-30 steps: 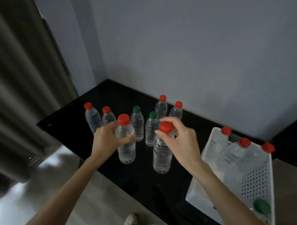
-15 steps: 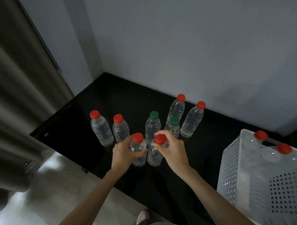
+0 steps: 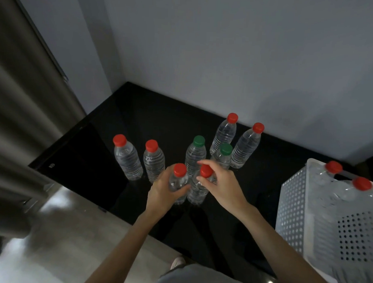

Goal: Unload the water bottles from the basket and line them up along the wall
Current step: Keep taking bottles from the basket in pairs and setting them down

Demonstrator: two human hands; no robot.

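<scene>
My left hand [image 3: 163, 191] grips the shoulder of a clear red-capped bottle [image 3: 178, 182] standing on the black floor slab [image 3: 139, 122]. Beside it, my right hand [image 3: 221, 185] pinches the red cap of a second bottle [image 3: 198, 190], also upright on the slab. Behind them stand several more bottles: two red-capped ones [image 3: 128, 158] at the left, two green-capped ones [image 3: 195, 154] in the middle, two red-capped ones [image 3: 245, 147] nearer the wall. The white perforated basket [image 3: 301, 209] at the right holds at least two red-capped bottles [image 3: 333, 167].
A grey wall [image 3: 226, 58] runs behind the slab, meeting a side wall at the back left corner. A curtain [image 3: 19, 114] hangs at the left. Pale floor [image 3: 62, 232] lies in front of the slab. My shoe [image 3: 178, 261] shows at the slab's near edge.
Both hands have lowered their bottles onto the slab close in front of the green-capped pair. The view has tilted, so the basket sits further right in frame.
</scene>
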